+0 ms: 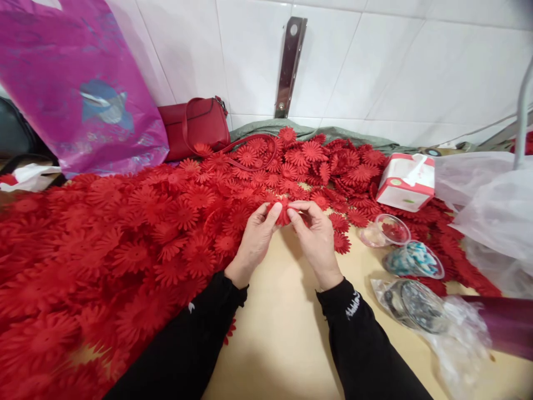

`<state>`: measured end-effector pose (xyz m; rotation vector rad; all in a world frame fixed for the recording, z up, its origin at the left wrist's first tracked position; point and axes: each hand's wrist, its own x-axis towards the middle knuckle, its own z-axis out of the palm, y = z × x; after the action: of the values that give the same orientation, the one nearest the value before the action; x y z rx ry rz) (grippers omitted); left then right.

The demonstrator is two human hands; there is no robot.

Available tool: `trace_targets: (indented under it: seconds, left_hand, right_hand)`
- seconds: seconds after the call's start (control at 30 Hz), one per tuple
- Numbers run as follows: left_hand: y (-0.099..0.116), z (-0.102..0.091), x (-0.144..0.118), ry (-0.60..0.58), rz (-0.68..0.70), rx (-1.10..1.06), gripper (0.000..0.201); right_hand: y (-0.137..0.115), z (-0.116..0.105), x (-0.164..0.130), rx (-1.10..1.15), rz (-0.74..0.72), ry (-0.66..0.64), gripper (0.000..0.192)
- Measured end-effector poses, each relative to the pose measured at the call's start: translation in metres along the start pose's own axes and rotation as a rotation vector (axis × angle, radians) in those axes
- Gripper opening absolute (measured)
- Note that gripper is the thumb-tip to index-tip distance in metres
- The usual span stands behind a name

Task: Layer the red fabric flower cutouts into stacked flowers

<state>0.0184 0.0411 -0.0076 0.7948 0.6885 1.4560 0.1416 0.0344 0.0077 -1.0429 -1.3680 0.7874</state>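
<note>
Between the fingertips of both hands is a red flower cutout (283, 214) with narrow petals, partly hidden by the thumbs. My left hand (257, 236) pinches its left side and my right hand (315, 238) pinches its right side. Just beyond the hands, a large heap of similar red flower cutouts (183, 214) spreads over the tabletop (277, 328). A few more cutouts (341, 242) lie close to my right hand.
At the right stand a tissue box (406, 191), a clear cup (375, 236), a cup with blue and white contents (412, 261) and a plastic-wrapped round container (416, 305). A red handbag (200, 125) and a purple bag (87, 89) rest against the tiled wall (258, 61).
</note>
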Motion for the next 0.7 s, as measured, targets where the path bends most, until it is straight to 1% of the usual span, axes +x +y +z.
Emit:
trace_targets:
  seconds: [0.1, 0.23, 0.3, 0.33, 0.37, 0.4, 0.43, 0.47, 0.5, 0.53, 0.57, 0.6, 0.63, 0.7]
  left_hand:
    - [0.001, 0.003, -0.004, -0.046, -0.05, 0.012, 0.03]
    - [0.004, 0.008, -0.008, 0.018, -0.12, -0.062, 0.028]
    - [0.005, 0.008, -0.008, 0.042, -0.138, -0.089, 0.03]
    - [0.005, 0.008, -0.007, 0.044, -0.135, -0.084, 0.032]
    - [0.005, 0.008, -0.007, 0.037, -0.121, -0.058, 0.033]
    - [0.005, 0.007, -0.006, 0.022, -0.095, -0.01, 0.033]
    - [0.005, 0.007, -0.006, 0.0, -0.065, 0.055, 0.032]
    - [0.005, 0.006, -0.006, -0.02, -0.036, 0.122, 0.031]
    - [0.006, 0.006, -0.006, -0.035, -0.016, 0.18, 0.031]
    - [0.006, 0.005, -0.006, -0.042, -0.006, 0.223, 0.031]
    - [0.006, 0.005, -0.006, -0.042, -0.003, 0.251, 0.032]
    - [0.006, 0.004, -0.006, -0.035, 0.002, 0.263, 0.032]
    - [0.005, 0.004, -0.006, -0.026, 0.012, 0.263, 0.031]
    - [0.004, 0.003, -0.005, -0.015, 0.039, 0.226, 0.028]
  right_hand:
    - [0.01, -0.002, 0.002, 0.134, 0.084, 0.109, 0.023]
    - [0.031, -0.012, 0.008, 0.238, 0.173, 0.341, 0.026]
    - [0.034, -0.016, 0.01, 0.211, 0.157, 0.452, 0.023]
    - [0.031, -0.016, 0.01, 0.172, 0.121, 0.497, 0.023]
    - [0.025, -0.015, 0.009, 0.12, 0.067, 0.514, 0.023]
    - [0.016, -0.014, 0.007, 0.061, -0.001, 0.494, 0.025]
    - [0.005, -0.011, 0.004, 0.001, -0.075, 0.431, 0.031]
    - [-0.006, -0.007, 0.0, -0.046, -0.143, 0.27, 0.038]
    - [-0.016, -0.004, -0.003, -0.089, -0.21, 0.077, 0.044]
    - [-0.025, 0.0, -0.006, -0.137, -0.287, -0.057, 0.048]
    - [-0.031, 0.002, -0.009, -0.175, -0.337, -0.113, 0.05]
    - [-0.033, 0.003, -0.01, -0.21, -0.38, -0.122, 0.05]
    - [-0.034, 0.003, -0.01, -0.242, -0.408, -0.085, 0.049]
    - [-0.028, 0.001, -0.008, -0.298, -0.415, 0.018, 0.04]
